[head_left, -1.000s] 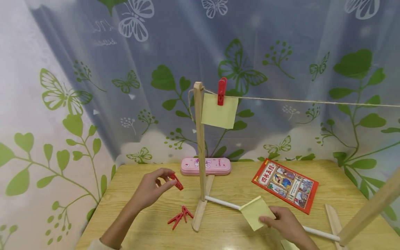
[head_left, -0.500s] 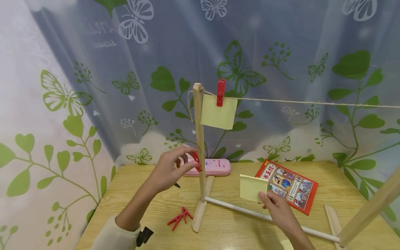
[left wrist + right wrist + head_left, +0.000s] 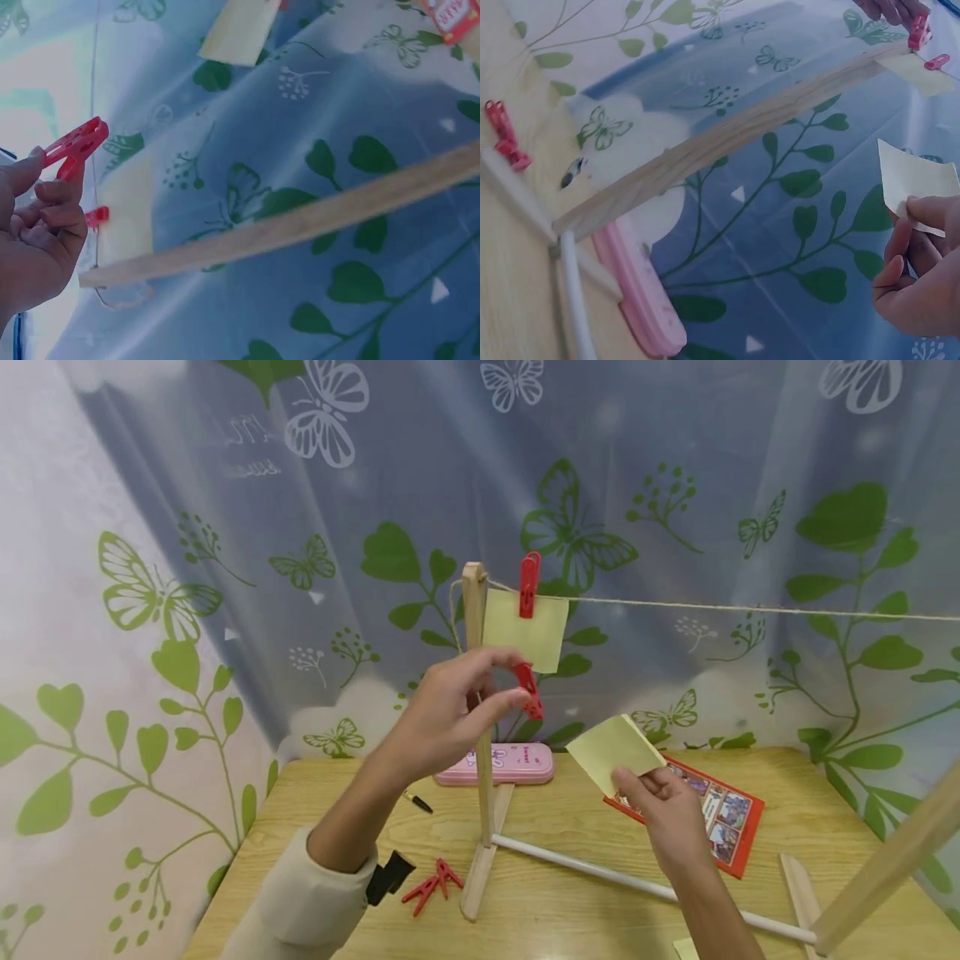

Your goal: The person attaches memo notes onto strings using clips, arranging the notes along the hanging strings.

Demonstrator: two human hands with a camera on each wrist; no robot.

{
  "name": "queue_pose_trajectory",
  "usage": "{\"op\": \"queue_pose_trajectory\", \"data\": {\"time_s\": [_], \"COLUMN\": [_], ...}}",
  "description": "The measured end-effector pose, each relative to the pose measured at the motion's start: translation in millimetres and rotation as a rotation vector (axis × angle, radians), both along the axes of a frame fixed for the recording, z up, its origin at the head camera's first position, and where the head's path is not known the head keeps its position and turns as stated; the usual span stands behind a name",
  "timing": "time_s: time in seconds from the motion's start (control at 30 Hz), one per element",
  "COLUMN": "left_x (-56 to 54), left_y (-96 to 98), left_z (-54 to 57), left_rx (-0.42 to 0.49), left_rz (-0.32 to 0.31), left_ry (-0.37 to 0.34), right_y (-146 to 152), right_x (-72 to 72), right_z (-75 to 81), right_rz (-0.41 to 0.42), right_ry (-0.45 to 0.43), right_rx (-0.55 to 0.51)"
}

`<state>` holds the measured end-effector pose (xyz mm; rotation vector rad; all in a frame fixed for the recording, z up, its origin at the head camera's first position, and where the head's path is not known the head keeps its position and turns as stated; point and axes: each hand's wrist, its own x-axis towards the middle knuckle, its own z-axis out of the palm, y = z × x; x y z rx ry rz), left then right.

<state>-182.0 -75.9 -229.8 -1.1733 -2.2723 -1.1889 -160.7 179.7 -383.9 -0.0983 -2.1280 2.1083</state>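
Note:
My left hand (image 3: pixel 457 710) pinches a red clothespin (image 3: pixel 529 692) between thumb and fingers, in front of the left wooden post (image 3: pixel 483 760). The left wrist view shows this clothespin (image 3: pixel 79 144) side-on at the fingertips. Just above it, a yellow sticky note (image 3: pixel 517 631) hangs from the string (image 3: pixel 675 603) under another red clothespin (image 3: pixel 529 585). To the right and lower, my right hand (image 3: pixel 663 810) pinches a second yellow sticky note (image 3: pixel 617 750) by its lower part, thumb on the near face. That note (image 3: pixel 919 180) tilts upward in the right wrist view.
On the table (image 3: pixel 570 918) lie two red clothespins (image 3: pixel 433 887), a dark pen (image 3: pixel 418 802), a pink pencil case (image 3: pixel 521 764) and a red book (image 3: pixel 731 827), partly covered by the right hand. A white rod (image 3: pixel 585 864) joins the left post to the right post (image 3: pixel 892 852).
My left hand has carried its clothespin up and rightward past the left post, toward the string. My right hand has raised its sticky note from near the rod to over the book.

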Motion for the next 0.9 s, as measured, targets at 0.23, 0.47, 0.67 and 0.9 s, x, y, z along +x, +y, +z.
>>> {"op": "queue_pose_trajectory", "data": {"time_s": [0.23,0.47,0.67,0.9], "left_x": [-2.5,-14.5,-18.2,-18.6], "left_y": [20.1,36.8,51.5,65.3], "left_z": [16.4,30.8,47.3,63.9], "left_rx": [0.05,0.11,0.166,0.221], "left_rz": [0.012,0.034,-0.033,-0.04], "left_ry": [0.127,0.182,0.153,0.173], "right_y": [-13.9,-25.2,-32.5,-38.2], "right_x": [-6.6,-18.1,-28.6,-34.6], "right_z": [22.8,46.4,62.4,72.5], "right_rz": [-0.006,0.02,0.015,0.036], "right_ry": [0.069,0.161,0.242,0.279], "right_rx": [-0.208,-0.45,-0.627,-0.649]}}
